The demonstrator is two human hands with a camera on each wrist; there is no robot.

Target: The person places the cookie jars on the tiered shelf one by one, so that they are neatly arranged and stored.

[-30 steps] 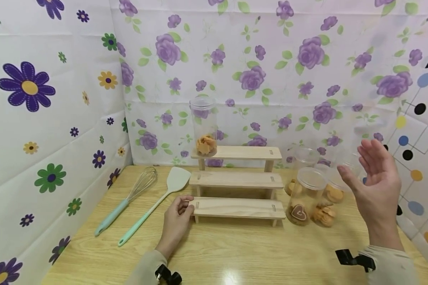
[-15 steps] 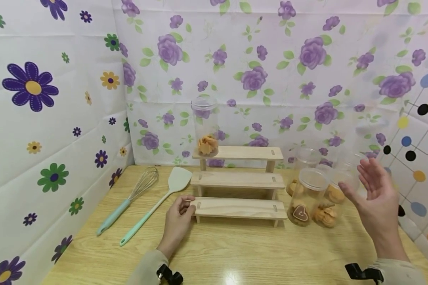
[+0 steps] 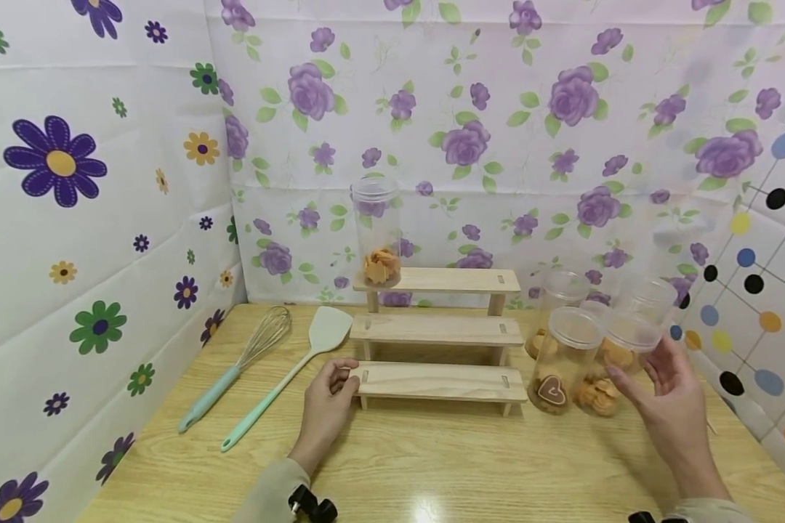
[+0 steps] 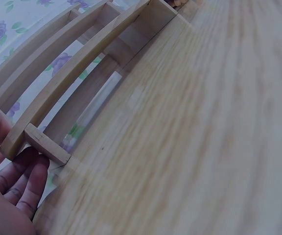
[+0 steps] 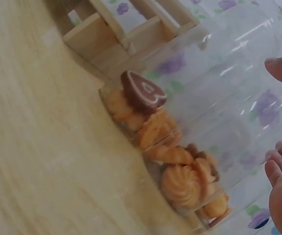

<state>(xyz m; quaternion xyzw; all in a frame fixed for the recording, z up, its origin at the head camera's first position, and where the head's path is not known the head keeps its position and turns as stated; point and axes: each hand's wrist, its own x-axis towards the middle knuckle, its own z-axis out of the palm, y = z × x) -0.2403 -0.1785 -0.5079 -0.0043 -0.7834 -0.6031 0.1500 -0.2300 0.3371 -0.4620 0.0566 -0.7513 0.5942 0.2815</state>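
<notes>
My left hand [image 3: 327,403] holds the left end of the lowest board of a three-tier wooden display stand [image 3: 438,380]. In the left wrist view, curled fingers [image 4: 33,183] lie under that board beside its leg. At the right, my right hand [image 3: 677,403] is at a clear plastic jar [image 3: 631,341] of cookies, thumb on the near side and fingers at its far right. The right wrist view shows the thumb and fingers [image 5: 280,164] spread apart along the jar wall. A neighbouring jar [image 3: 559,363] contains a heart-shaped chocolate cookie [image 3: 551,391].
One cookie jar [image 3: 377,232] stands on the top tier's left end. Further clear jars [image 3: 562,287] are grouped behind the front ones. Left of the stand lie a whisk [image 3: 235,370] and a spatula [image 3: 294,370] on the wooden table [image 3: 432,465]. Flowered cloth [image 3: 399,109] walls the back.
My right hand has come down and left from the air beside the jars to the front right jar. My left hand has stayed on the stand.
</notes>
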